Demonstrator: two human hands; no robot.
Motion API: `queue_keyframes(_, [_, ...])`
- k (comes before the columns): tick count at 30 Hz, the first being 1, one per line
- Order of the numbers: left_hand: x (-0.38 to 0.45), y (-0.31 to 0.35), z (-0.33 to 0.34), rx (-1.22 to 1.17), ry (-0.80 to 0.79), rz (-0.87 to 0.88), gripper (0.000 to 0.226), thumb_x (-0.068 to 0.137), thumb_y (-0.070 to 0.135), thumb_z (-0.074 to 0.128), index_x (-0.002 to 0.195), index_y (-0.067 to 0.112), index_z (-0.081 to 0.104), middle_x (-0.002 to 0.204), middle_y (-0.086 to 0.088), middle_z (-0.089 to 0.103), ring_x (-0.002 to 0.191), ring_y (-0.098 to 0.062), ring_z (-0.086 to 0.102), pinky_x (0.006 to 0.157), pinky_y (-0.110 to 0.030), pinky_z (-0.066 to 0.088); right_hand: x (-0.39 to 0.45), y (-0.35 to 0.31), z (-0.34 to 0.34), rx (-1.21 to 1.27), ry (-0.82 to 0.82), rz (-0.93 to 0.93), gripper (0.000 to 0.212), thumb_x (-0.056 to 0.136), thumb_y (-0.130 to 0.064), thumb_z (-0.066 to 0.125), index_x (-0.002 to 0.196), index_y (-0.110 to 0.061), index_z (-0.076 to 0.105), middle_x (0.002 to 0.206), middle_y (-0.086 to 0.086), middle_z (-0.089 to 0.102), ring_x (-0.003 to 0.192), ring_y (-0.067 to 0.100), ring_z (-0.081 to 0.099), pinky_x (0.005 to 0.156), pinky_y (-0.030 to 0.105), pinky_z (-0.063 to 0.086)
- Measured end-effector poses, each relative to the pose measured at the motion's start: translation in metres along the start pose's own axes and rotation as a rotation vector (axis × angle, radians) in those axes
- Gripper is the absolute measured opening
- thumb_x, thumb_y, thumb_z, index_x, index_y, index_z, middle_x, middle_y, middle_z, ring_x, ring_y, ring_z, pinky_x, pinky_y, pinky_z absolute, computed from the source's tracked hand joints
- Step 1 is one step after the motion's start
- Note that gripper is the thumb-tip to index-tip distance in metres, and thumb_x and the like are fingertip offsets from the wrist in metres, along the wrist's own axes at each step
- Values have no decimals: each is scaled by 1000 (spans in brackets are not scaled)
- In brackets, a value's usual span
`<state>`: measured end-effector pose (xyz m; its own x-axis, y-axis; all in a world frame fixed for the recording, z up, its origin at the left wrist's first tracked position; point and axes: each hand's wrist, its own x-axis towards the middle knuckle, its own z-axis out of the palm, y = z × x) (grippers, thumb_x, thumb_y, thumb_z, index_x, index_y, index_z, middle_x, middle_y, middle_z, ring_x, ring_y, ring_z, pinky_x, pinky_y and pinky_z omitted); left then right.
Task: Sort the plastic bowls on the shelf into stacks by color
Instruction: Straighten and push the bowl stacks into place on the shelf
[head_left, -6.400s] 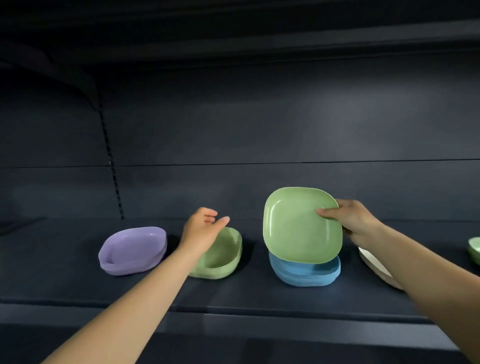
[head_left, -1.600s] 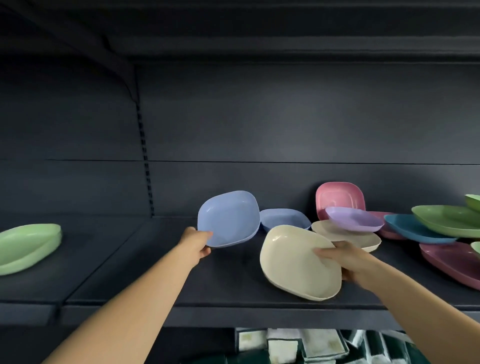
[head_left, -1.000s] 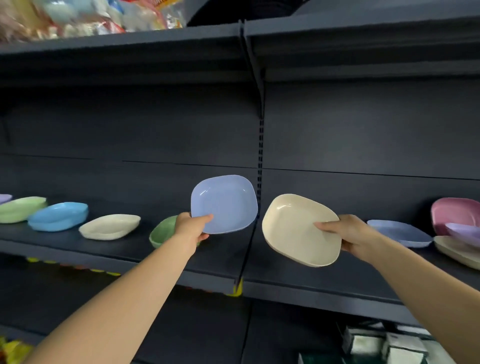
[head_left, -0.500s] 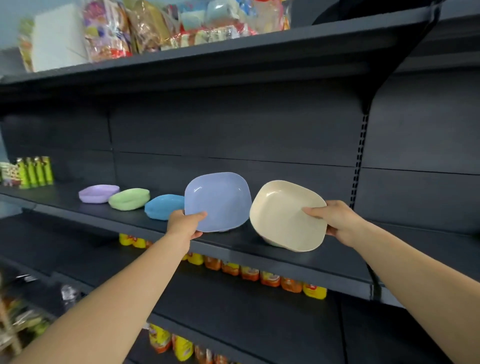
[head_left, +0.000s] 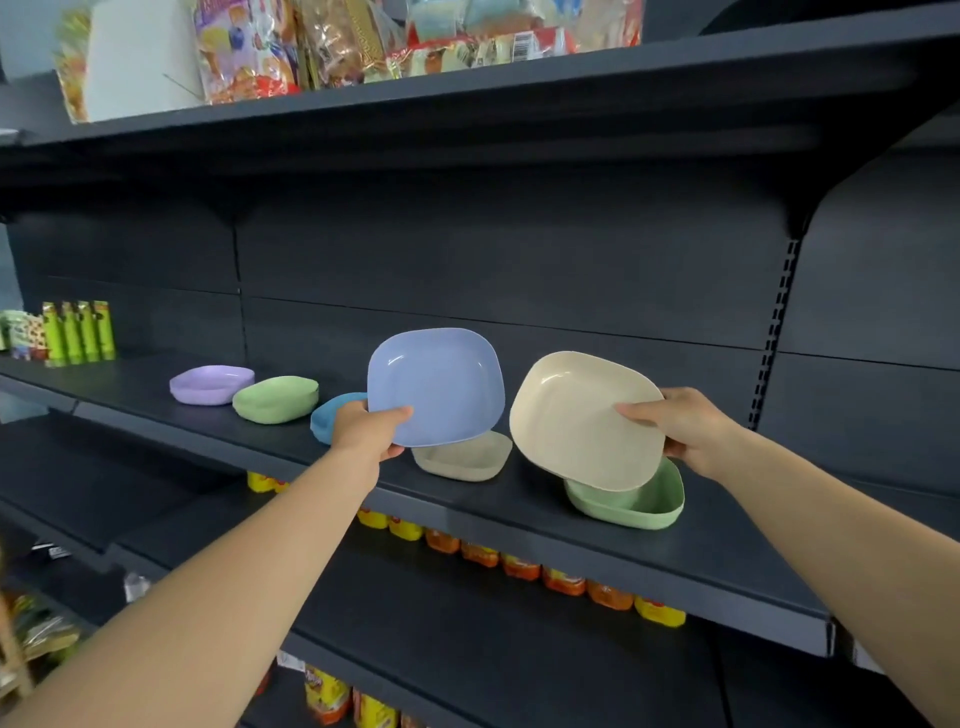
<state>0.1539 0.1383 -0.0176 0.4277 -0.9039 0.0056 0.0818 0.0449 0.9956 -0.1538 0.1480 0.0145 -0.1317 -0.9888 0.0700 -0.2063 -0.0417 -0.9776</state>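
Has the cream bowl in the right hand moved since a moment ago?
Yes. The cream bowl in the right hand has travelled left along the shelf, away from the slotted upright, and now hangs over a green bowl.

Dark grey metal shelf (head_left: 597, 540), running from upper left to lower right. Resting directly on it, left to right: lilac plastic bowl (head_left: 210, 383), light green plastic bowl (head_left: 276, 398), blue plastic bowl (head_left: 328, 415), beige plastic bowl (head_left: 462, 457), second light green plastic bowl (head_left: 636, 501). Green packets (head_left: 78, 330) at far left end.
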Motion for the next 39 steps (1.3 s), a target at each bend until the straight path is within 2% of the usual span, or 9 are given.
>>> queue_keyframes(4, [27, 5, 9, -27, 0, 7, 39, 85, 8, 66, 122, 4, 55, 120, -14, 59, 100, -29, 58, 74, -33, 50, 24, 4, 8, 15, -8, 27, 25, 83, -11, 70, 106, -5, 64, 102, 10, 67, 92, 26, 64, 62, 29, 52])
queue_keyframes(11, [78, 7, 28, -67, 47, 20, 37, 86, 7, 65, 121, 3, 55, 117, -13, 59, 98, -26, 57, 74, -31, 47, 81, 3, 39, -20, -84, 11, 17, 85, -10, 68, 100, -6, 64, 88, 6, 67, 76, 19, 64, 55, 27, 51])
queue_keyframes(22, [162, -18, 7, -170, 141, -47, 34, 86, 6, 65, 118, 2, 55, 106, -9, 56, 86, -24, 55, 56, -24, 45, 152, 33, 127, -129, -110, 75, 6, 83, -3, 67, 87, -4, 62, 92, 11, 66, 79, 22, 62, 53, 25, 48])
queue_keyframes(25, [183, -19, 1, -151, 104, -49, 24, 86, 5, 65, 108, 7, 54, 104, -10, 55, 70, -17, 53, 55, -24, 44, 167, 49, 150, -158, -47, 135, 15, 80, -1, 69, 93, 2, 64, 100, 17, 68, 88, 30, 66, 71, 34, 54])
queue_keyframes(28, [200, -21, -4, -140, 57, -56, 24, 86, 4, 65, 108, 8, 55, 104, -10, 57, 80, -21, 56, 56, -23, 44, 175, 65, 165, -221, 4, 176, 22, 76, -2, 69, 97, 2, 64, 103, 18, 69, 92, 29, 67, 80, 36, 54])
queue_keyframes(30, [211, -19, -6, -129, 21, -62, 26, 85, 5, 65, 110, 6, 56, 105, -10, 58, 83, -23, 56, 57, -24, 45, 177, 73, 172, -268, 25, 190, 23, 72, -4, 71, 94, 0, 65, 98, 14, 70, 91, 26, 66, 81, 34, 53])
queue_keyframes(33, [223, -18, -6, -102, -47, -69, 25, 85, 5, 67, 108, 7, 56, 106, -10, 58, 82, -23, 57, 56, -24, 45, 175, 79, 180, -368, 56, 180, 16, 65, -5, 71, 77, -4, 60, 78, 8, 62, 75, 18, 59, 66, 29, 47])
queue_keyframes(35, [228, -18, -4, -81, -85, -78, 28, 84, 6, 67, 110, 5, 57, 108, -11, 59, 84, -24, 57, 55, -25, 44, 172, 83, 183, -419, 60, 184, 17, 63, -3, 70, 76, -8, 60, 75, 7, 59, 72, 17, 56, 63, 28, 45])
queue_keyframes(39, [231, -20, 4, -48, -166, -90, 32, 84, 7, 67, 114, 4, 56, 110, -12, 59, 89, -27, 56, 55, -25, 45, 164, 87, 188, -456, 79, 180, 25, 63, -3, 74, 85, -14, 67, 92, 9, 70, 91, 24, 67, 80, 35, 56])
